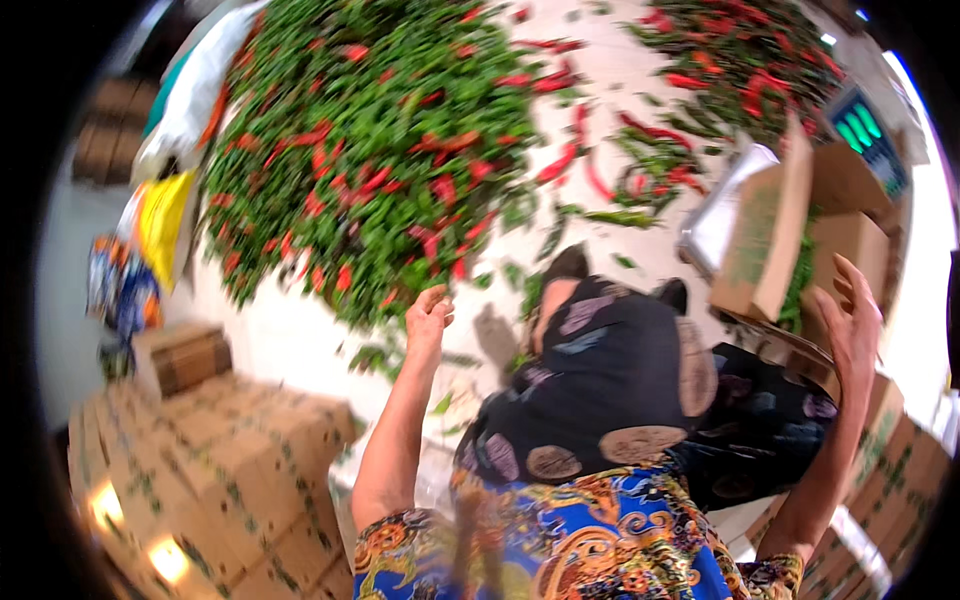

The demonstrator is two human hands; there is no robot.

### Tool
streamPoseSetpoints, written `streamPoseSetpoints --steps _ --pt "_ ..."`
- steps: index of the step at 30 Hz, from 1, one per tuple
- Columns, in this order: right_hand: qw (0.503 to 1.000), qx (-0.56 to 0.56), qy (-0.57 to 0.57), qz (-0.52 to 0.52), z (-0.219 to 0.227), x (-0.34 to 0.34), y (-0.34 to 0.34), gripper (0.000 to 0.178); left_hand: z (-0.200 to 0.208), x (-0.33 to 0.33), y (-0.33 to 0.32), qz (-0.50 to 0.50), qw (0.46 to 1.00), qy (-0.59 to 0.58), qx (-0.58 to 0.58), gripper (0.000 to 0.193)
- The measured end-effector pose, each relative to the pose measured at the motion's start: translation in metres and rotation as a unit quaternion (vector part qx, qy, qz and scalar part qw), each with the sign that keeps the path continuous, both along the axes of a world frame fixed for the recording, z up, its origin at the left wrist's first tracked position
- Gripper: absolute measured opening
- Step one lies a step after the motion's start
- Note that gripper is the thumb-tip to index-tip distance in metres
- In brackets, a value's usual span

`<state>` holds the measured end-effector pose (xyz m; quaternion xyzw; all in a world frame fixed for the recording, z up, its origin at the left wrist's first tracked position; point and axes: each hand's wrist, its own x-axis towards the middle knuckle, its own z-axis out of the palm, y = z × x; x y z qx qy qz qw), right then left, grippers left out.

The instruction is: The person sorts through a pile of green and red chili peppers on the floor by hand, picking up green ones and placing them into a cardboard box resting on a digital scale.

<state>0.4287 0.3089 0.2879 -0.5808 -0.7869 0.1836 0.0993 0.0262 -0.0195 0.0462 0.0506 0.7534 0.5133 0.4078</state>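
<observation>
A wide heap of green and red chili peppers (370, 180) covers the pale floor ahead of me. My left hand (430, 314) is over its near edge, fingers curled in and slightly blurred; whatever they hold, if anything, is hidden. On the right, my right hand (852, 315) is raised with fingers apart and holds nothing. It is beside an open cardboard box (757, 245) whose flaps stand up. Green peppers (800, 285) show inside that box. Behind the box are a metal scale platform (705, 225) and a display with green lit digits (862, 130).
A second pepper heap (745, 50) lies at the far right, with loose red peppers (560, 160) scattered between. Stacked cardboard boxes (230, 470) stand at the near left, more boxes (905, 490) at the near right. White sacks (205, 85) and a yellow bag (165, 225) line the left.
</observation>
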Motion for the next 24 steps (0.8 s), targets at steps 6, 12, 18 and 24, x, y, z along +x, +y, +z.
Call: streamPoseSetpoints --steps 6,12,18,24 --pt "0.967 -0.189 0.107 0.136 -0.054 -0.115 -0.07 0.04 -0.072 -0.011 -0.2 0.143 0.944 0.182 -0.234 0.046" --pt "0.875 -0.432 0.139 0.169 -0.198 -0.154 -0.095 0.039 -0.096 0.005 -0.182 0.06 0.858 0.32 -0.397 0.053" --pt "0.787 -0.574 0.176 0.139 -0.28 -0.164 -0.113 0.043 -0.107 0.004 -0.098 0.06 0.869 0.33 -0.363 0.08" --pt "0.732 -0.653 0.174 0.087 -0.311 -0.189 -0.132 0.049 -0.125 0.025 -0.064 0.062 0.911 0.225 -0.339 0.052"
